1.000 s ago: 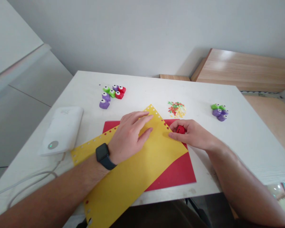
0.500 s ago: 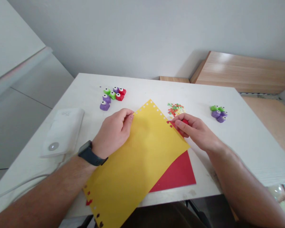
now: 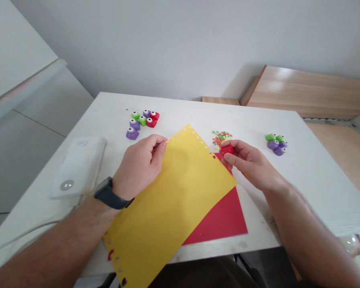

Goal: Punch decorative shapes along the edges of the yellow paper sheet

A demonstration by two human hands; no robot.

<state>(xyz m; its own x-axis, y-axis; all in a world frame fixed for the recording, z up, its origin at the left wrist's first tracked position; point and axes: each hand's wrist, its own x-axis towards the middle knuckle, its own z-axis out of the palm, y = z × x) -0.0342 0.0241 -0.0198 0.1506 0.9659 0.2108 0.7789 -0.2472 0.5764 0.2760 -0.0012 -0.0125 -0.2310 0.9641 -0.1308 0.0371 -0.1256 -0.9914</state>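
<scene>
A yellow sheet of paper [image 3: 180, 188] with small punched holes along its edges is pinched at its upper left edge by my left hand [image 3: 144, 164]. My right hand [image 3: 247, 162] is closed around a small red craft punch [image 3: 227, 150], just off the sheet's right edge. Beneath the yellow sheet lies a red sheet of paper [image 3: 222, 220], partly covered. Just beyond the red punch is a small pile of green, orange and yellow paper bits [image 3: 220, 137].
Several purple, green and red punches [image 3: 142, 121] stand at the back left of the white table [image 3: 180, 108]. More green and purple punches [image 3: 276, 144] are at the right. A white box-shaped device [image 3: 79, 166] with a cable [image 3: 27, 232] lies at the left.
My right hand has turned and drawn the red punch slightly away from the yellow sheet's edge, so more of the punch shows. The sheet and my left hand have shifted slightly left.
</scene>
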